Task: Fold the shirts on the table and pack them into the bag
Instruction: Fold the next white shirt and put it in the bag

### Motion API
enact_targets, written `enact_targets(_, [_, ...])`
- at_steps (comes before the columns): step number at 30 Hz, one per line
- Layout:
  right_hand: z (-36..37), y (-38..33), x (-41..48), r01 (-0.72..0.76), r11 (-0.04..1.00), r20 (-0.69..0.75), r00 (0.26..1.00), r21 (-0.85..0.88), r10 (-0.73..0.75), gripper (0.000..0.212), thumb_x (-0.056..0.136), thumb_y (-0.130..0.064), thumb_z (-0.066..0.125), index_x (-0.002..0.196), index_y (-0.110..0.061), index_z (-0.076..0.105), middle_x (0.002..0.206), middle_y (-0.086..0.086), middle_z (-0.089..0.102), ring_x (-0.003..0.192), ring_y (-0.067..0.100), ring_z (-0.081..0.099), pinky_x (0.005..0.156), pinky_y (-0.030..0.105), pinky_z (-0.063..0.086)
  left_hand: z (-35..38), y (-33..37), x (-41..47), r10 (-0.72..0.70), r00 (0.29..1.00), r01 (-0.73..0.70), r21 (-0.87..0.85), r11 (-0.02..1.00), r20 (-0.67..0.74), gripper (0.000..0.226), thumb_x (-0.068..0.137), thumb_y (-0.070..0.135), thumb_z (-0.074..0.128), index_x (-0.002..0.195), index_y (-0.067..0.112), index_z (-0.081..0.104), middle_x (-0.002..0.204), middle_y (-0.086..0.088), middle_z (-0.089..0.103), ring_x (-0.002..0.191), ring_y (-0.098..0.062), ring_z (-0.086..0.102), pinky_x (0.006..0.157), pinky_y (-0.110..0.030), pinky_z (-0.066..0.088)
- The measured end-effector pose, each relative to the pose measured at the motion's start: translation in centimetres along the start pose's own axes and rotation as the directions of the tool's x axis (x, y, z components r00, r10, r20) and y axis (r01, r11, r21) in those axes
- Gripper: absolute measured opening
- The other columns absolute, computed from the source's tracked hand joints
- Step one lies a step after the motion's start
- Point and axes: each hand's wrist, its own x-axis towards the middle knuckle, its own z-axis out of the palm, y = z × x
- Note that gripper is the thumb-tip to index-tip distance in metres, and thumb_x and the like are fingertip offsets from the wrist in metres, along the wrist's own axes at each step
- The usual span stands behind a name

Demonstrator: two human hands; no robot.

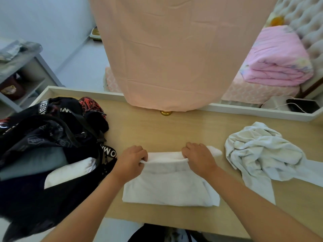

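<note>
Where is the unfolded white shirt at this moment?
Head view: the crumpled shirt lies at the right of the table, just right of the right hand and the half-folded shirt.

a peach cloth (171,55) hangs ahead, folded pink quilt (276,62) at right, black phone (303,105) below it.
</note>
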Motion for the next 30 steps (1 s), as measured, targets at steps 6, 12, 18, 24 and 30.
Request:
enact_targets(6, [2.5,-2.8,-8.6,-0.072,0.957,0.429,0.901,0.282,-0.058,0.009,0.081,-0.013,0.057,0.087,-0.019,0.055,0.092,-0.004,0.049,0.078,0.016,0.047,0.066,0.035,0.041,2.2,2.2,-7.4,0.027,0.928,-0.103,0.187,0.977,0.372,0.03,0.063,0.012,0.059,0.085,0.032,0.058,0.087,0.011,0.054,0.078,-0.014,0.05,0.068,-0.024,0.03])
enact_targets(12, [3.6,-4.8,-10.4,-0.147,0.979,0.092,0.987,0.143,0.135,0.033,0.09,-0.037,0.043,0.113,-0.023,0.062,0.126,0.002,0.052,0.114,0.027,0.053,0.091,0.04,0.044,1.6,5.2,-6.5,-0.052,0.957,-0.003,0.188,0.982,0.287,0.045,0.098,0.031,0.022,0.107,0.021,0.065,0.109,0.002,0.058,0.102,-0.02,0.053,0.087,-0.031,0.04])
enact_targets(18, [4.4,-4.0,-11.5,-0.457,0.888,0.597,0.725,0.043,0.344,0.088,0.095,-0.066,0.033,0.156,-0.027,-0.016,0.161,0.004,-0.029,0.15,0.024,-0.021,0.121,0.052,0.01,3.6,2.7,-7.8,-0.381,0.757,0.225,0.336,0.915,0.531,0.065,0.103,0.054,0.016,0.156,0.027,-0.009,0.162,0.001,-0.017,0.151,-0.023,-0.01,0.122,-0.044,0.005])
enact_targets(24, [4.3,-4.7,-9.8,-0.339,0.939,0.415,0.847,-0.056,0.331,0.084,0.093,-0.066,0.026,0.158,-0.02,-0.001,0.164,0.012,-0.015,0.151,0.032,-0.015,0.119,0.06,0.001,3.7,2.7,-6.7,-0.38,0.858,0.211,0.439,0.874,0.345,0.075,0.095,0.051,0.001,0.155,0.011,0.02,0.163,-0.013,0.008,0.15,-0.032,0.007,0.122,-0.047,0.008])
enact_targets(30, [7.0,-4.6,-7.9,-0.602,0.798,0.526,0.688,0.027,0.5,0.093,0.087,-0.081,0.018,0.153,-0.03,-0.023,0.156,0.005,-0.039,0.146,0.026,-0.033,0.115,0.066,-0.005,5.5,1.1,-5.0,-0.206,0.863,0.049,0.328,0.943,0.462,0.083,0.081,0.076,-0.013,0.154,0.037,-0.007,0.161,0.004,-0.019,0.15,-0.022,-0.015,0.12,-0.05,-0.002])
